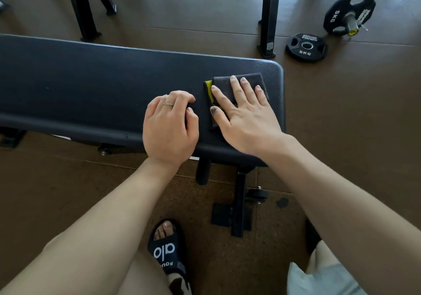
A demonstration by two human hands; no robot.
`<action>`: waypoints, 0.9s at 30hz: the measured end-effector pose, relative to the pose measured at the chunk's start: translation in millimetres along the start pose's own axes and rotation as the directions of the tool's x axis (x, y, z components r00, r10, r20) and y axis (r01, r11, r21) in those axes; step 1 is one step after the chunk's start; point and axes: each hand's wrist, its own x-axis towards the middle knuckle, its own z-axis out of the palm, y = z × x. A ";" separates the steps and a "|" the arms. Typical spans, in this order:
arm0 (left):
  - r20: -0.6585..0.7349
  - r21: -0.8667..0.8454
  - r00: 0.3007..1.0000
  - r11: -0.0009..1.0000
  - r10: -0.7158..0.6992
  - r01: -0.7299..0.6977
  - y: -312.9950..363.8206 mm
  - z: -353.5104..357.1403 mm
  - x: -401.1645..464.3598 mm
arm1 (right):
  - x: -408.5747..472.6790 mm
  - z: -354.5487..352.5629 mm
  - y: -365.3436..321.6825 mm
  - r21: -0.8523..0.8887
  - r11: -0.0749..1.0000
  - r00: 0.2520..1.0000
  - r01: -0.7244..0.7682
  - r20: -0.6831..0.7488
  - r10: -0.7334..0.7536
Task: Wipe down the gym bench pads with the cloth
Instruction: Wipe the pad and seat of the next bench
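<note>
A long black padded bench pad runs across the view from the left edge to a rounded right end. A folded dark grey cloth with a yellow edge lies flat on the pad near that right end. My right hand lies on the cloth with straight, spread fingers pressing it down. My left hand rests on the pad just left of the cloth, its fingers curled under and holding nothing; a ring shows on one finger.
The bench's black frame and wheel stand on the brown floor below the pad. Two black 5 kg weight plates lie at the far right. Another rack's black legs stand behind the bench. My sandalled foot is near the frame.
</note>
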 end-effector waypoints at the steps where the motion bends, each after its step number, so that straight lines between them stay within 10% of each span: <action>1: 0.001 -0.002 1.000 1.000 -0.001 0.001 0.6 0.2 0.3 | -16.0 2.0 -3.1 0.004 1.000 1.000 0.018 -0.011 -0.018; 27: -0.005 -0.006 0.999 0.999 0.032 -0.032 -1.5 -1.9 0.3 | 34.2 -9.3 18.4 0.009 0.999 0.998 -0.047 0.040 0.047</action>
